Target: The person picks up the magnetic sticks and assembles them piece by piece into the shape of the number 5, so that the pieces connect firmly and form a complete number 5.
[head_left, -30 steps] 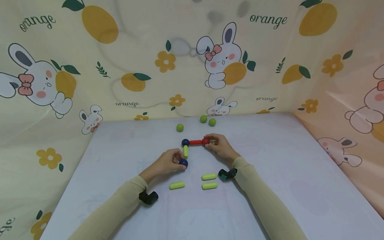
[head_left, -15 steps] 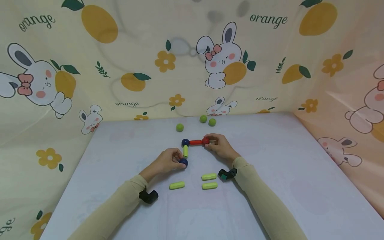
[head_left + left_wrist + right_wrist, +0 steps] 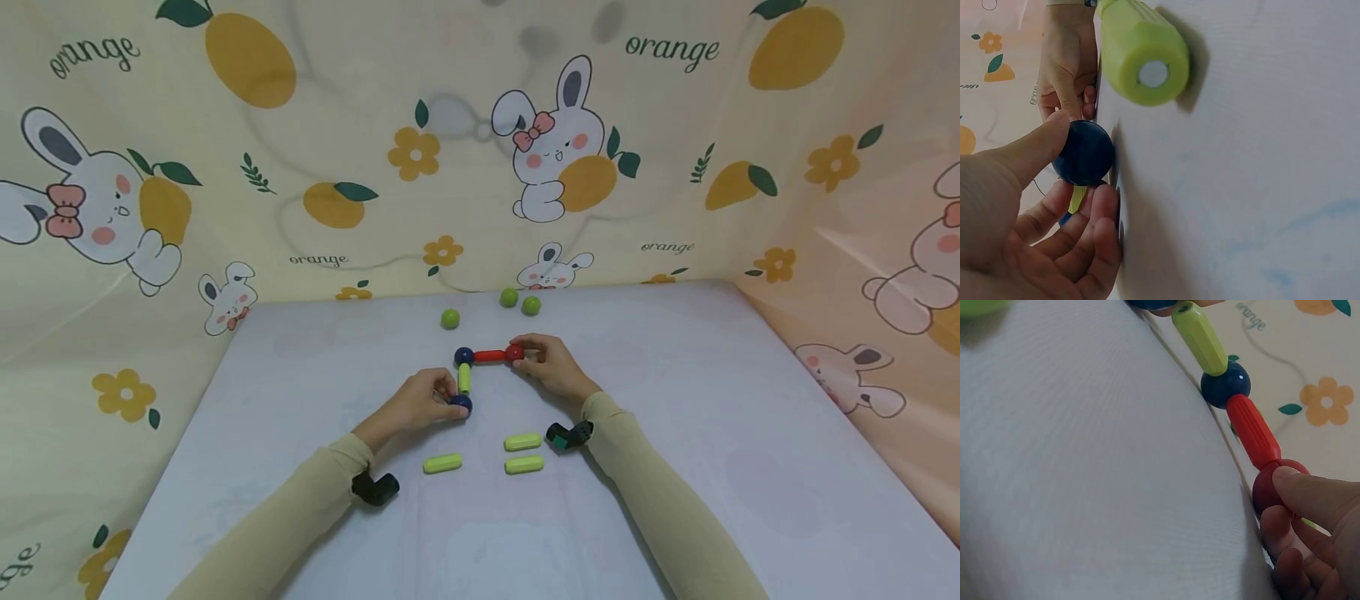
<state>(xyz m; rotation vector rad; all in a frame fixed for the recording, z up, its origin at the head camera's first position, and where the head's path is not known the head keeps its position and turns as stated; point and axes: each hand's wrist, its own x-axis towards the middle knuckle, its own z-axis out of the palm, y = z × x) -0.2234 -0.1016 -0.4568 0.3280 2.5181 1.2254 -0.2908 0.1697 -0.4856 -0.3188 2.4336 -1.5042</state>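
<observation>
My left hand (image 3: 420,402) pinches a dark blue ball (image 3: 1088,153) between thumb and fingers, right at the near end of a yellow-green rod (image 3: 464,379). That rod's far end joins a second blue ball (image 3: 464,357). From this ball a red rod (image 3: 490,357) runs right to a red ball (image 3: 513,353). My right hand (image 3: 553,367) grips the red ball with thumb and fingers. In the right wrist view, the yellow-green rod (image 3: 1200,340), blue ball (image 3: 1227,384) and red rod (image 3: 1254,431) form a bent chain; my fingers partly cover the red ball (image 3: 1267,490).
Three loose yellow-green rods lie nearer me: one left rod (image 3: 442,463) and a right pair, including this rod (image 3: 522,442). At the table's back are three green balls, one green ball (image 3: 450,318) apart from the others. A printed curtain (image 3: 450,225) stands behind the white table (image 3: 675,375).
My left hand has shifted slightly forward and right with the blue ball, bringing it closer against the yellow-green rod. My right hand and the red ball stay in place.
</observation>
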